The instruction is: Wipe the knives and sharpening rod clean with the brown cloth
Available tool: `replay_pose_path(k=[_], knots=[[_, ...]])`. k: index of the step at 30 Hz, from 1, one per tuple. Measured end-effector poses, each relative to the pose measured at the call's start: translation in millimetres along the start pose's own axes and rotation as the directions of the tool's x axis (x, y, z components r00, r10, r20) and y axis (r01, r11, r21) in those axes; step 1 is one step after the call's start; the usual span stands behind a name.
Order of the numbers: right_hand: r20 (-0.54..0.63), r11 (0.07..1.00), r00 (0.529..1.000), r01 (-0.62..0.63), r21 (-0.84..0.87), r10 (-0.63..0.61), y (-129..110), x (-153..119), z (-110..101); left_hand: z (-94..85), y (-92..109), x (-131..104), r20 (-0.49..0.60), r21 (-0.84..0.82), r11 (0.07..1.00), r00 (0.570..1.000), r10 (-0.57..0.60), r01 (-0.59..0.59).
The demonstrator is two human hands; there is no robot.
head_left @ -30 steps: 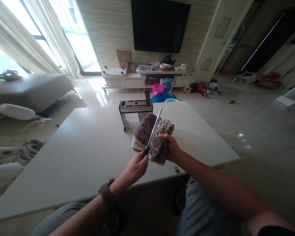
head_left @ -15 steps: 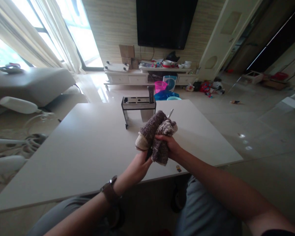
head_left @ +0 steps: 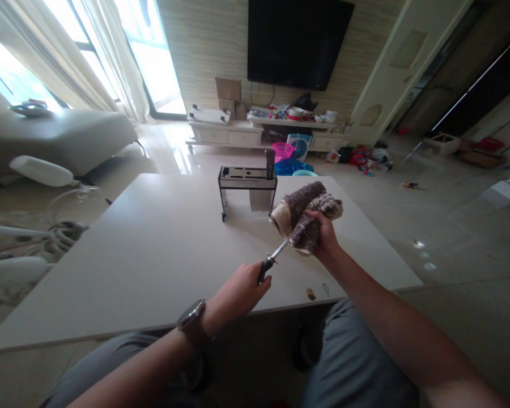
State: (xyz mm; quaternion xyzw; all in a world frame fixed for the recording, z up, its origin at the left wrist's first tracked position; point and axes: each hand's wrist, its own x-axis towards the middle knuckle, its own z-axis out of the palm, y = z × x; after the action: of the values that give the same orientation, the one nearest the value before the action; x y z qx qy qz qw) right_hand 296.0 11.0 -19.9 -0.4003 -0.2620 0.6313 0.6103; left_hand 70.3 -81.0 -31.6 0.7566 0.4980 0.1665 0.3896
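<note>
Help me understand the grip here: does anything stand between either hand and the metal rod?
Nothing visible separates the left hand from the rod: it grips the black handle. Between the rod and the right hand is the brown cloth, hiding the rod's far end.

One camera, worn on the person's head, gives a wide view from above the lap, facing forward and tipped down over the pale surface [head_left: 165, 255]. The grey-trousered legs [head_left: 348, 357], close below, are cut by the bottom edge; the forearms [head_left: 148, 362] reach in from there, with the left fingers [head_left: 263, 286] and right fingers [head_left: 318, 216] near the centre. The surface's far edge falls inside the frame. Well beyond, the view faces a wall-mounted television [head_left: 297, 42], cropped at the top, with curtains [head_left: 110, 62] leftward and open floor [head_left: 374, 209] rightward; upright lines toward both sides lean outward.
</note>
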Motion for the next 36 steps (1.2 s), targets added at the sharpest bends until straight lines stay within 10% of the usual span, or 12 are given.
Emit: replay_pose_path(k=[9,19,36], knots=[[-0.067,0.999,0.996,-0.050,0.021,0.052,12.1,-16.1,14.1,4.0,-7.3,1.0,-0.028,-0.033,0.999,1.000,0.011,-0.011],[0.169,0.977,0.972,-0.137,-0.162,0.164,45.7,-51.4,34.7,-6.2,-9.3,6.4,-0.140,0.003,0.994,0.985,0.105,-0.106],[0.032,0.980,0.994,0.107,-0.167,-0.103,12.3,-28.4,26.9,-15.2,6.2,3.8,-0.114,-0.019,0.999,0.993,0.042,-0.045]])
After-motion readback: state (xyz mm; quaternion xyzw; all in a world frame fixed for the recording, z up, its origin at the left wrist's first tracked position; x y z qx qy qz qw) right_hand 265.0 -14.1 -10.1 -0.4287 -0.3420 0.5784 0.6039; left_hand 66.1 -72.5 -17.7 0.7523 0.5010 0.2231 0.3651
